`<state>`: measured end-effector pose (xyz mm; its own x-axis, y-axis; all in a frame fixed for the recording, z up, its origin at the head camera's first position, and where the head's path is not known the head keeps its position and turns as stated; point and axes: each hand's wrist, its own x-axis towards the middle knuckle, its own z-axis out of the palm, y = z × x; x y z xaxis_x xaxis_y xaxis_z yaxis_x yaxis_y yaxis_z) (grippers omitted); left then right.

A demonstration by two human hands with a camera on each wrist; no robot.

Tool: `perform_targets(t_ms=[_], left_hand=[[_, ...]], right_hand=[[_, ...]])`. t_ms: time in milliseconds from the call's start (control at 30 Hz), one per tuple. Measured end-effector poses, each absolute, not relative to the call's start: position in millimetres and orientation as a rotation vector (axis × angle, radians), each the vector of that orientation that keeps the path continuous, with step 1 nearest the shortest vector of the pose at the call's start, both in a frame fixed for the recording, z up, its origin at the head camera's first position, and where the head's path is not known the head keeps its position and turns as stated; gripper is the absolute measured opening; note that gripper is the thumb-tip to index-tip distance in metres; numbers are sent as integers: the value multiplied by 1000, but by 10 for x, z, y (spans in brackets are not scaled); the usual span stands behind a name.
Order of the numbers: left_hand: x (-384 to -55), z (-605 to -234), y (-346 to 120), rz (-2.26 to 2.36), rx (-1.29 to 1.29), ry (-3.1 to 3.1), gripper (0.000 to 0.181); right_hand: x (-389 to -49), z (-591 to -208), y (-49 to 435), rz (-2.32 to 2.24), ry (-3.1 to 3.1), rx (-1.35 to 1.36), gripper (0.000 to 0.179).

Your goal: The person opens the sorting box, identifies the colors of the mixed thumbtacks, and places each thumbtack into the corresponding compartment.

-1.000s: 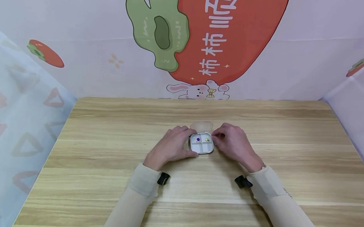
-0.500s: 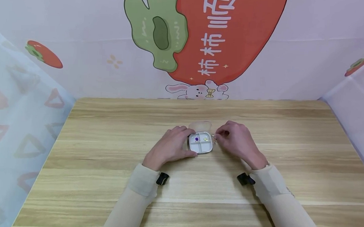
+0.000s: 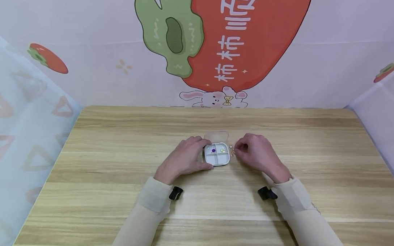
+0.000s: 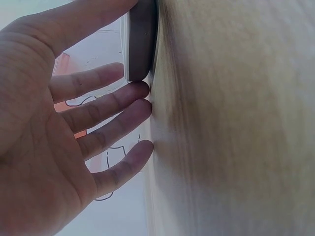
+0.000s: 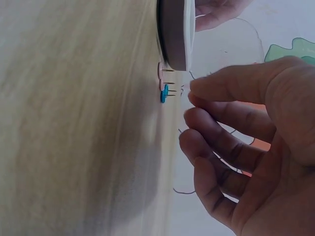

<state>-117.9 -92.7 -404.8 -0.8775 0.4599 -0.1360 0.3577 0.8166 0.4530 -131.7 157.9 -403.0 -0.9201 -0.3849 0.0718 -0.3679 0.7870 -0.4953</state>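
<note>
A small white pill case [image 3: 216,159] with four compartments lies on the table, its clear lid [image 3: 216,136] raised at the back. A purple stud [image 3: 213,150] sits in its far left compartment, a yellowish one [image 3: 222,150] in the far right. My left hand [image 3: 190,157] grips the case's left side between thumb and forefinger, other fingertips at the tabletop. Beside the case's right edge lie several stud earrings, among them a pink one [image 5: 160,70] and a blue one [image 5: 164,93], posts up. Just over them hovers my right hand [image 3: 255,154], thumb and forefinger close together, nothing visible between them.
The wooden table [image 3: 180,231] reaches back to a printed cloth [image 3: 104,76] with persimmon and rabbit drawings. More cloth hangs at the left and right sides. A black wrist camera [image 3: 176,193] shows at the left cuff, another [image 3: 267,193] at the right.
My right hand has drawn slightly right from the case's edge, uncovering the earrings, then dipped a little towards them. The left hand keeps its grip on the pill case.
</note>
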Motion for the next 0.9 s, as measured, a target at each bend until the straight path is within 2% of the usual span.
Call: perform_targets(t_ms=[900], left_hand=[[-1171,-4024,-922,635,621,2753,73]], right_hand=[[-1289,-4047,1518,-731,2880,-635,4]])
